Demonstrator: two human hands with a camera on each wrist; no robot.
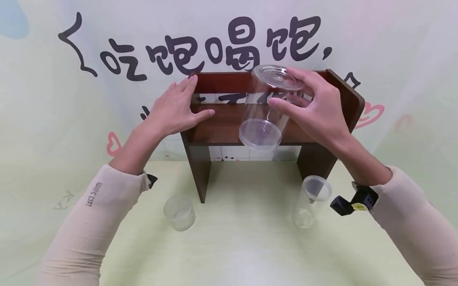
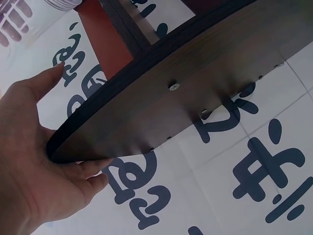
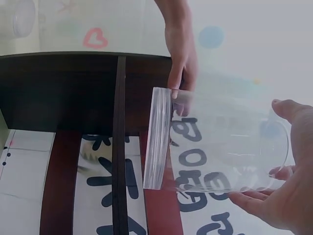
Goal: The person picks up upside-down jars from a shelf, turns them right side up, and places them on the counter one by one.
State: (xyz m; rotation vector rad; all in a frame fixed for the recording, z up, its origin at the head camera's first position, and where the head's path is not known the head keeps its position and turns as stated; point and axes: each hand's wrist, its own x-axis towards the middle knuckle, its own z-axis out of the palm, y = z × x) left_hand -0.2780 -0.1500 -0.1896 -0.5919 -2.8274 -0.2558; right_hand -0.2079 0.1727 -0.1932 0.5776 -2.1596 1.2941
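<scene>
My right hand point(image 1: 318, 107) grips a clear plastic jar point(image 1: 262, 107) near its upper end, thumb on one side and fingers on the other. The jar hangs tilted in front of a dark brown wooden shelf point(image 1: 223, 137), its thick ribbed rim point(image 3: 157, 139) facing down toward the shelf board. Against the top of the shelf's left side panel point(image 2: 161, 93) rests my left hand point(image 1: 175, 107), its fingers fairly straight. The panel's rounded end lies between thumb and fingers in the left wrist view; the thumb stands off the wood.
A short translucent round container point(image 1: 179, 213) stands on the pale green tabletop point(image 1: 243, 226), left of the shelf's legs. Another tall clear jar point(image 1: 309, 204) is near the right leg. Behind the shelf hangs a white backdrop point(image 1: 229, 24) with large dark lettering.
</scene>
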